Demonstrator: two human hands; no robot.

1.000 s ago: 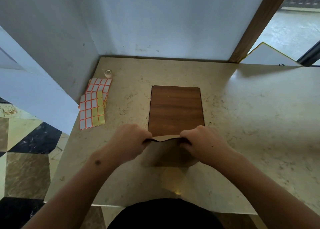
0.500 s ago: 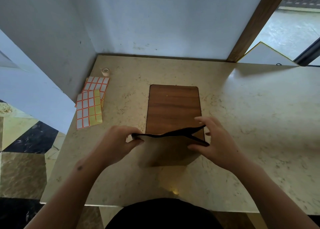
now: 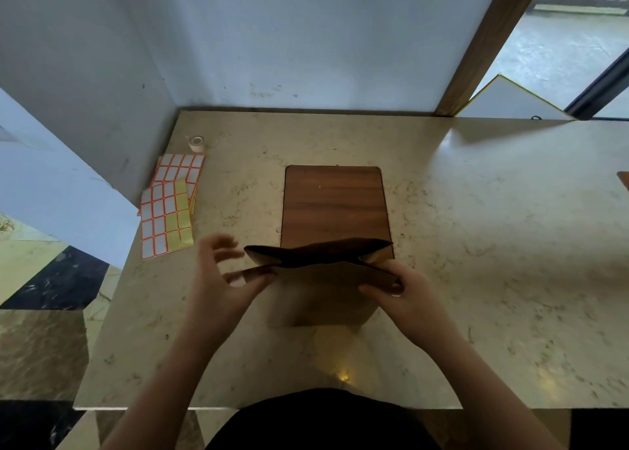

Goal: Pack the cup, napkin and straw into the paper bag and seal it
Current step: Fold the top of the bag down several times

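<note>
The scene was dim indoors, with daylight coming from the bright doorway (image 3: 558, 44) at the upper right. That light laid a pale sheen across the worktop (image 3: 493, 211) below the doorway, and a small hot glint sat on the worktop's near edge. A soft shadow fell toward the camera from the paper bag (image 3: 323, 289). The left hand (image 3: 218, 279), left of the bag, was smeared by motion blur at its fingers; the right hand (image 3: 405, 289) was sharper. Wide-angle distortion bent the wooden post (image 3: 490, 41) beside the doorway and stretched the frame's corners
</note>
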